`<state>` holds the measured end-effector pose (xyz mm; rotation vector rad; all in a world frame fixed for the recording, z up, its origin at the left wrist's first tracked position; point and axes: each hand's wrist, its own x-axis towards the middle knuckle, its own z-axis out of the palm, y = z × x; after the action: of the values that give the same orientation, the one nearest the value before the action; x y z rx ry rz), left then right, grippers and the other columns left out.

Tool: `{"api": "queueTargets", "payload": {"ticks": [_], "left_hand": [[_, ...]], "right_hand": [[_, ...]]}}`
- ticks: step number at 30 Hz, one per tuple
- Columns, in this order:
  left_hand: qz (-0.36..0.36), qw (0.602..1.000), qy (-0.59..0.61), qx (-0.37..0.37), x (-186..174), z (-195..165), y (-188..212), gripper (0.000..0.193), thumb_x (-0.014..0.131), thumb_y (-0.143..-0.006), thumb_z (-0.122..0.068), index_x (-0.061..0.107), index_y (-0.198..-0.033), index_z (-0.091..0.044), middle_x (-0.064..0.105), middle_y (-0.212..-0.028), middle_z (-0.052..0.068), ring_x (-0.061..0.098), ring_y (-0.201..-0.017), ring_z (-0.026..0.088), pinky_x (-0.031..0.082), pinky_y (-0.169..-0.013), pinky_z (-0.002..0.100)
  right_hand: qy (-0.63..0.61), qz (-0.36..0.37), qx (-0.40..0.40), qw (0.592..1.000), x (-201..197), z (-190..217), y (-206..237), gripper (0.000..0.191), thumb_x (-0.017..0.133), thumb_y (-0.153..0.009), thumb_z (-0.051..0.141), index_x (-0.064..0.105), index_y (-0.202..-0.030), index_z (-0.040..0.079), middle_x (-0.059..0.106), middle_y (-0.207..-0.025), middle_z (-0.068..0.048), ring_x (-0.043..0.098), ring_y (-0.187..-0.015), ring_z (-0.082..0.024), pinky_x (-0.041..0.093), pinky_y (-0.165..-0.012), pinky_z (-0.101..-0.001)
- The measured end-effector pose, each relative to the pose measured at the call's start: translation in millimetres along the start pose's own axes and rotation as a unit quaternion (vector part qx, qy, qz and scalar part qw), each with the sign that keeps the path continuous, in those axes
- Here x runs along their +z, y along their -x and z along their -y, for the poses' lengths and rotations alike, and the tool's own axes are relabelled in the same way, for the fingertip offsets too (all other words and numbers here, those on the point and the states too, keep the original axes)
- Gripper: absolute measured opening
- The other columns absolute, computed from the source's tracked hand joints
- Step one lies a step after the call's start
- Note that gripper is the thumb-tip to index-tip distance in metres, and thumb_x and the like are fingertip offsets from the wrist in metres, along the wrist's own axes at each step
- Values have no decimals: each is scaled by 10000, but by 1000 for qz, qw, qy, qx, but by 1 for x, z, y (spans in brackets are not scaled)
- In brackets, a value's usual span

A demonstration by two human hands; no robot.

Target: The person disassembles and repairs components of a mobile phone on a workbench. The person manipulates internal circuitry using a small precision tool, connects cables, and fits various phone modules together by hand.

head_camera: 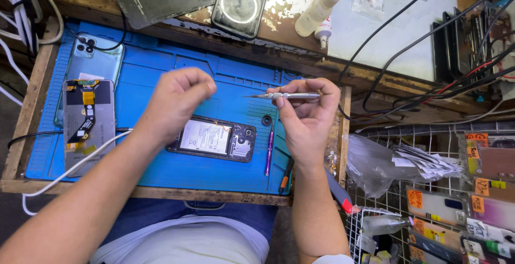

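Head view: right hand (306, 111) raised, pinching screwdriver (287, 96) level.

I count one opened phone (212, 139) on the blue mat (161, 76), two more phones (88, 119) left of it, and three screwdrivers (287, 96).

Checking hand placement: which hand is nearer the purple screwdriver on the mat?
Right hand, just right of the purple screwdriver. Left hand sits farther left, beyond the opened phone.
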<state>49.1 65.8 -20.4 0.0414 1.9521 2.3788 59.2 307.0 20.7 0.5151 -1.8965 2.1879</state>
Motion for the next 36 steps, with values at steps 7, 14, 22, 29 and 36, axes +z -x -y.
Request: {"api": "queueTargets", "payload": {"ticks": [7, 14, 22, 29, 36], "left_hand": [[38, 963, 236, -126, 28, 15, 31, 161, 680, -968, -206, 690, -903, -58, 634, -788, -17, 527, -706, 65, 427, -664, 215], [49, 948, 282, -137, 33, 19, 35, 187, 664, -993, -221, 690, -913, -54, 638, -807, -9, 536, -730, 75, 434, -688, 223], [44, 952, 277, -126, 34, 21, 35, 180, 664, -998, -219, 686, -919, -59, 640, -814, -13, 536, -730, 72, 437, -689, 220], [49, 992, 89, -70, 37, 9, 33, 157, 644, -996, -212, 702, -965, -69, 617, -815, -42, 523, -754, 54, 445, -653, 244], [64, 921, -336, 185, 36, -5, 34, 99, 686, -918, -150, 734, -960, -74, 673, -916, 57, 614, -896, 278, 465, -827, 405]], "right_hand": [[24, 22, -37, 999, 7, 0, 13, 496, 668, -1013, -87, 380, -1382, 78, 625, -1204, -158, 697, -1080, -239, 603, -962, -347], [7, 44, -37, 998, 9, -1, 16, 484, 659, -1013, -83, 377, -1370, 83, 617, -1206, -157, 688, -1127, -244, 607, -976, -360], [34, 71, -59, 995, 8, -2, 17, 475, 647, -1022, -106, 388, -1372, 84, 614, -1212, -163, 681, -1089, -236, 600, -970, -357], [54, 102, -64, 991, 6, 4, 17, 473, 660, -1013, -119, 408, -1365, 69, 614, -1213, -156, 679, -1097, -234, 600, -984, -353], [295, 137, -62, 944, 8, 18, 9, 378, 720, -935, -61, 517, -1249, -5, 686, -1073, -124, 727, -984, -184, 613, -873, -305]]}}
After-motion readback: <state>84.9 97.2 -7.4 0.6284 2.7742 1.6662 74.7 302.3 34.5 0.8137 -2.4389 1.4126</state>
